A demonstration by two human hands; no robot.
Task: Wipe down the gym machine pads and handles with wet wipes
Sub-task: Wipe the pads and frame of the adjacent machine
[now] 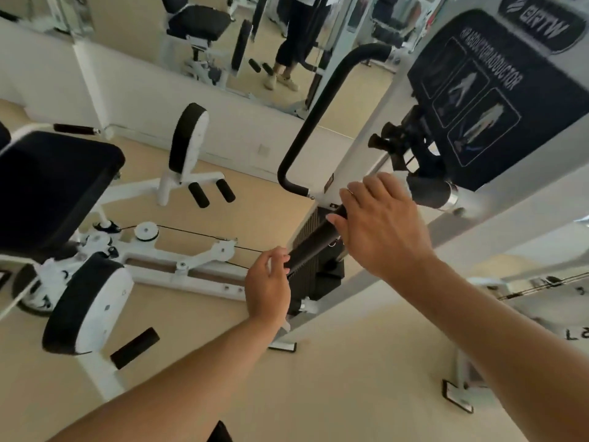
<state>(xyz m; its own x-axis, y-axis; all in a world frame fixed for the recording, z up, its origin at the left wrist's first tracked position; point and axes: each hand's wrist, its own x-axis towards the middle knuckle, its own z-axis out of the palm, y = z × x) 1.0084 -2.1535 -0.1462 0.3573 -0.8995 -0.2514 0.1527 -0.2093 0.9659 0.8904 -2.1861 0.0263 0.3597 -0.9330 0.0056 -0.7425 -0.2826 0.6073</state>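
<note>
A straight black foam handle [314, 242] of the white hip abductor machine slants across the middle of the view. My left hand [267, 287] grips its lower end, with a bit of white wet wipe [269, 262] showing between my fingers and the foam. My right hand [381, 226] lies over the upper end, thumb hooked round the handle, and hides that part of the foam. A longer curved black handle [314, 114] rises just behind. The black seat pad [47, 186] is at the left, and two oval black-and-white leg pads [188, 135] [84, 303] stand beside it.
The dark weight stack [318, 275] sits right under the handle. A black instruction placard [478, 100] and a black knob [401, 138] are at the upper right. Short foam foot rollers [210, 191] and a cable with pulleys [146, 231] lie on the beige floor. A wall mirror [271, 43] reflects a standing person.
</note>
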